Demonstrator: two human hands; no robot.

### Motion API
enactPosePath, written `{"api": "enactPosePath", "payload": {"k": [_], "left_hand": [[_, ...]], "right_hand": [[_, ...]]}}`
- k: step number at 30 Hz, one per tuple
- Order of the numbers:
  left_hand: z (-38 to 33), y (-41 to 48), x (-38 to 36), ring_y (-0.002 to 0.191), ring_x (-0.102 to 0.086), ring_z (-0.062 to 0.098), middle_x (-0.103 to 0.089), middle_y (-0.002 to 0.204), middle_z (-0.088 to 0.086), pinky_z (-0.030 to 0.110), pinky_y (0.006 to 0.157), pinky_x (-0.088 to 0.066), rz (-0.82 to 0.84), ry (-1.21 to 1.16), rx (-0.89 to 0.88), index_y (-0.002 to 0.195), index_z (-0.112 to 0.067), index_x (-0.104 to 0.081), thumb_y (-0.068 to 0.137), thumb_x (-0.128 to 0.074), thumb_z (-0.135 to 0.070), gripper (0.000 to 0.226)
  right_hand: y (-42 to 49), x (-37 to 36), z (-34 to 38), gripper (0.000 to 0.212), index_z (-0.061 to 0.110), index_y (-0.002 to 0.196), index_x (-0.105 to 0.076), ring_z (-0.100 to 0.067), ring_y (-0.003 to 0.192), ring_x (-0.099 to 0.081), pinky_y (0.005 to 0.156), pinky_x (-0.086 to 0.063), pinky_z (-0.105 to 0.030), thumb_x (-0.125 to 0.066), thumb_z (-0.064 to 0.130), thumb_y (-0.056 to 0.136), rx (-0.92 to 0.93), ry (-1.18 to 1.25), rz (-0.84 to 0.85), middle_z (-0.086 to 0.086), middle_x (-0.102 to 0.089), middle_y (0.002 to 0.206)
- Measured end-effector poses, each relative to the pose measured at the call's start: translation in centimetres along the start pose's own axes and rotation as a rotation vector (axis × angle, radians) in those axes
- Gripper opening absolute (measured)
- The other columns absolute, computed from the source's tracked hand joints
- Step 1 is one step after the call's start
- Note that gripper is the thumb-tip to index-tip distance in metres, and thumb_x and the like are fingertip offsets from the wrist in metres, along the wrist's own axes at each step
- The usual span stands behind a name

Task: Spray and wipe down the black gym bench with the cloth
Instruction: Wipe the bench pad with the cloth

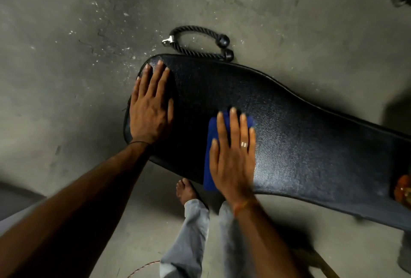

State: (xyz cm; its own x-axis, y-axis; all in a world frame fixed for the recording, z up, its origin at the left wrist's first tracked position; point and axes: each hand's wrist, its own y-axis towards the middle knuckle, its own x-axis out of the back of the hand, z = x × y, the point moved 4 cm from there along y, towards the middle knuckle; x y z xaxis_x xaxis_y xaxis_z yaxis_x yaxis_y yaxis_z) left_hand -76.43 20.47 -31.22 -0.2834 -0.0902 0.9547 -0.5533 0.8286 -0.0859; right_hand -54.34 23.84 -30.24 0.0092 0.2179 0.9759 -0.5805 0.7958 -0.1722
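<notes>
The black gym bench [300, 144] runs from the upper left to the lower right, its textured pad shining in the light. My left hand [150, 104] lies flat on the bench's near-left end, fingers straight and spread. My right hand [233, 153] presses flat on a folded blue cloth [210, 162] in the middle of the pad. Most of the cloth is hidden under that palm; its left strip and top corner show.
A black rope handle [200, 41] with a metal clip lies on the grey concrete floor just beyond the bench. My bare foot [185, 191] and grey trouser legs stand below the bench edge. An orange object [403, 188] sits on the bench's right end.
</notes>
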Motion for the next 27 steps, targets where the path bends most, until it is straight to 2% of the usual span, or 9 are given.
{"api": "enactPosePath", "payload": {"k": [3, 6, 8, 11, 14, 17, 20, 23, 27], "left_hand": [[-0.7, -0.2, -0.1, 0.16, -0.009, 0.024, -0.015, 0.172, 0.003, 0.045, 0.13, -0.012, -0.016, 0.018, -0.014, 0.162, -0.018, -0.023, 0.099, -0.032, -0.038, 0.067], [-0.5, 0.1, 0.2, 0.16, -0.009, 0.022, -0.014, 0.172, 0.001, 0.047, 0.13, -0.012, -0.012, 0.046, -0.034, 0.162, -0.02, -0.022, 0.102, -0.032, -0.04, 0.064], [-0.9, 0.1, 0.0, 0.16, -0.008, 0.022, -0.012, 0.172, 0.0, 0.05, 0.129, -0.011, 0.024, 0.09, -0.105, 0.163, -0.023, -0.02, 0.098, -0.034, -0.039, 0.068], [-1.4, 0.1, 0.0, 0.16, -0.007, 0.023, -0.01, 0.172, 0.001, 0.053, 0.129, -0.009, 0.06, 0.14, -0.152, 0.164, -0.022, -0.017, 0.095, -0.033, -0.038, 0.072], [-2.0, 0.1, 0.0, 0.16, -0.006, 0.024, -0.009, 0.172, 0.002, 0.057, 0.127, -0.006, 0.072, 0.151, -0.046, 0.163, -0.02, -0.018, 0.1, -0.039, -0.038, 0.069], [-6.4, -0.2, -1.0, 0.16, -0.005, 0.023, -0.009, 0.172, 0.003, 0.061, 0.125, -0.002, 0.041, 0.063, 0.128, 0.162, -0.017, -0.022, 0.098, -0.044, -0.035, 0.07], [-10.5, -1.7, -3.6, 0.16, -0.006, 0.023, -0.01, 0.172, 0.001, 0.058, 0.127, -0.005, 0.014, 0.107, -0.011, 0.162, -0.019, -0.021, 0.099, -0.038, -0.037, 0.069], [-10.2, -1.8, -4.0, 0.16, -0.006, 0.023, -0.009, 0.173, 0.0, 0.057, 0.127, -0.007, -0.002, 0.126, -0.044, 0.163, -0.02, -0.018, 0.101, -0.035, -0.038, 0.066], [-10.4, -1.4, -3.6, 0.16, -0.005, 0.023, -0.009, 0.173, 0.001, 0.058, 0.127, -0.006, 0.006, 0.099, -0.043, 0.163, -0.021, -0.017, 0.103, -0.034, -0.04, 0.066]], "right_hand": [[8.5, 1.4, -1.6, 0.06, 0.022, 0.168, -0.015, -0.03, 0.163, -0.01, 0.132, -0.011, -0.049, -0.025, 0.037, 0.11, -0.055, 0.035, -0.091, -0.011, -0.014, 0.175], [14.7, 2.1, -2.5, 0.059, 0.02, 0.165, -0.025, -0.033, 0.161, -0.019, 0.132, -0.015, -0.052, -0.022, 0.039, 0.11, -0.119, 0.086, -0.116, -0.013, -0.025, 0.172], [13.3, 2.0, -2.5, 0.059, 0.018, 0.166, -0.022, -0.032, 0.162, -0.016, 0.131, -0.015, -0.052, -0.021, 0.038, 0.111, -0.1, 0.075, -0.131, -0.014, -0.021, 0.173], [5.1, 1.4, -2.2, 0.06, 0.018, 0.168, -0.007, -0.03, 0.163, -0.004, 0.132, -0.012, -0.05, -0.022, 0.036, 0.112, -0.033, 0.046, -0.089, -0.013, -0.005, 0.176], [-2.0, 0.3, -2.6, 0.063, 0.021, 0.168, -0.008, -0.028, 0.164, -0.003, 0.131, -0.018, -0.051, -0.028, 0.036, 0.111, 0.031, 0.015, -0.011, -0.009, -0.002, 0.176], [1.1, 0.5, -4.4, 0.062, 0.023, 0.168, -0.008, -0.028, 0.164, -0.004, 0.131, -0.016, -0.05, -0.027, 0.036, 0.11, 0.085, -0.017, -0.01, -0.007, -0.002, 0.177], [8.7, 1.4, -6.5, 0.061, 0.021, 0.167, -0.017, -0.03, 0.163, -0.013, 0.132, -0.015, -0.049, -0.024, 0.036, 0.109, -0.002, 0.002, -0.1, -0.01, -0.016, 0.175], [12.7, 1.8, -7.7, 0.058, 0.02, 0.165, -0.028, -0.031, 0.16, -0.023, 0.131, -0.017, -0.048, -0.024, 0.036, 0.109, -0.074, 0.061, -0.145, -0.012, -0.028, 0.171], [5.1, 1.6, -7.2, 0.06, 0.019, 0.168, -0.01, -0.028, 0.164, -0.005, 0.133, -0.011, -0.048, -0.023, 0.036, 0.111, -0.119, 0.044, -0.1, -0.011, -0.008, 0.176]]}}
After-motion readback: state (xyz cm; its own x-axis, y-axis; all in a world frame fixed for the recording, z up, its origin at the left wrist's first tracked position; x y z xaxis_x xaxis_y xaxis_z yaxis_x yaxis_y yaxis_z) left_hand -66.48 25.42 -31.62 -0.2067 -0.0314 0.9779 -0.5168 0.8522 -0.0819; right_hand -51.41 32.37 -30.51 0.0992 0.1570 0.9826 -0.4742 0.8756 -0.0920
